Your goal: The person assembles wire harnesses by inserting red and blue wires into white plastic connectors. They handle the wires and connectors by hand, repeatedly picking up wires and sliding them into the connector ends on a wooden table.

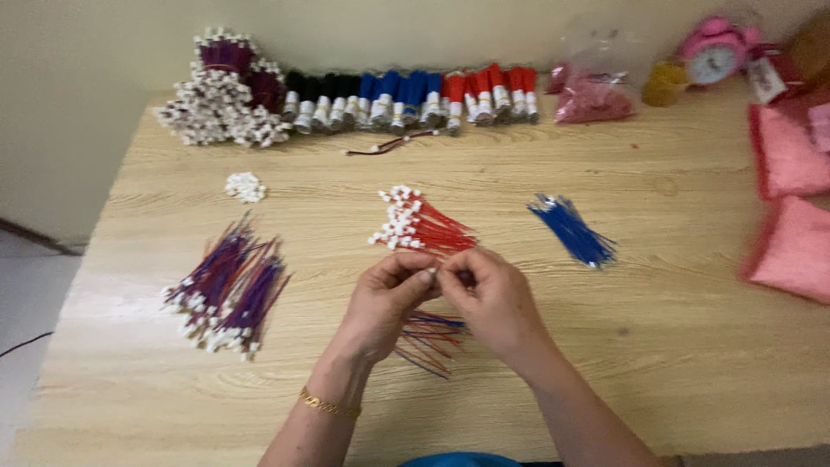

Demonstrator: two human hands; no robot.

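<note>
Two hands meet in the middle of the light wooden surface (pixel 605 363). The left hand (pixel 385 303) pinches a small white plastic plug (pixel 427 275) with its fingertips. The right hand (pixel 493 298) is closed in a pinch too, on the end of a thin wire by the plug. I cannot tell its colour, because the fingers hide it. A loose bunch of thin red and blue wires (pixel 428 335) hangs under both hands and lies on the surface.

Just behind the hands is a pile of red wires with white plugs (pixel 419 227). A bunch of blue wires (pixel 572 229) lies to the right. A heap of finished red and blue wires (pixel 226 290) lies to the left, with a small pile of white plugs (pixel 245 186) behind it.

The plug is tiny, so it could slip from the fingers and fall. The loose wires under the hands could get tangled if the hands pull too fast.
</note>
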